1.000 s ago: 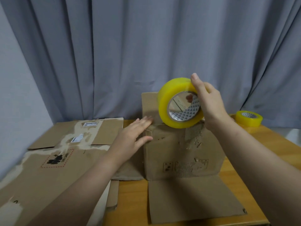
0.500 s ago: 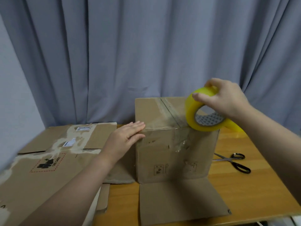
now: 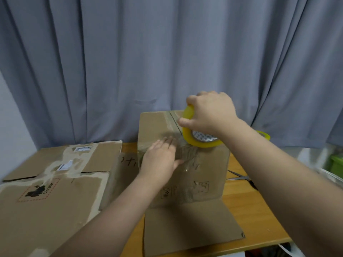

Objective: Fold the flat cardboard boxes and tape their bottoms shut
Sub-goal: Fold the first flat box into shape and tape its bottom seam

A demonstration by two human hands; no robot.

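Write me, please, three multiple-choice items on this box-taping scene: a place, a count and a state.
1. Where does the flattened cardboard lie relative to the upright box? A. Left of it. B. On top. C. Right of it.
2. How many rolls of yellow tape show? A. One. B. Two. C. Four.
3. What is the left hand doing? A. Pressing flat on the box. B. Making a fist. C. Gripping tape.
Answers: 1 A, it spreads left of the box; 2 B, the held roll in the right hand and a second roll behind that forearm; 3 A, its straight fingers lie on the box's top edge.
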